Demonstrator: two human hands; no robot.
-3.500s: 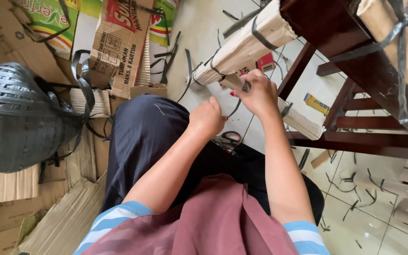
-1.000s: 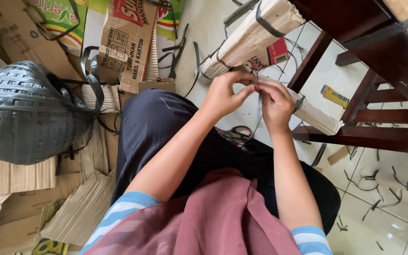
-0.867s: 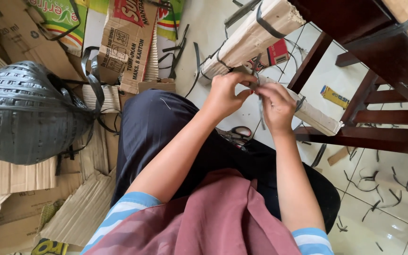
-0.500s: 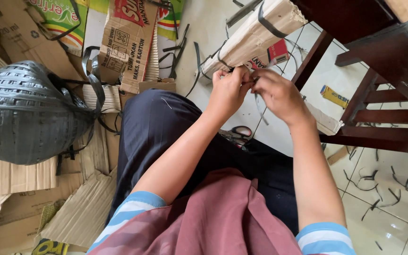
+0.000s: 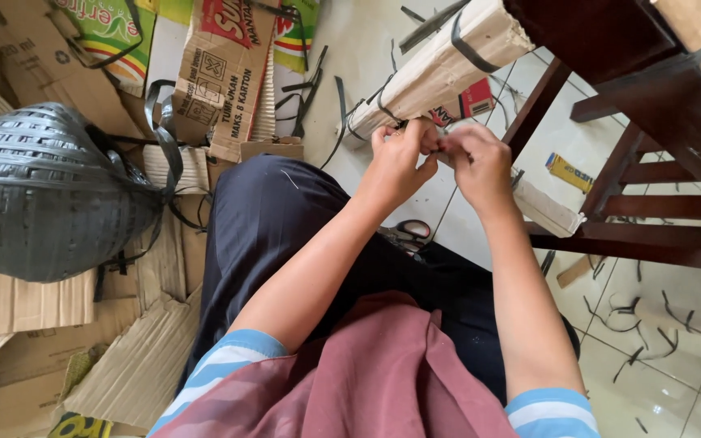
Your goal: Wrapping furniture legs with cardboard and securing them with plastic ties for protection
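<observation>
Pinching strap at the cardboard bundle

Both our hands meet fingertip to fingertip at the near end of the long pale cardboard-wrapped bundle (image 5: 440, 69) bound with dark plastic strapping. Left hand (image 5: 397, 158) and right hand (image 5: 480, 161) have fingers pressed together on something small; we cannot tell what. Bundle leans against the dark wooden chair (image 5: 610, 154). Big ball of dark grey strapping (image 5: 42, 195) sits on flattened cardboard, well apart.
</observation>
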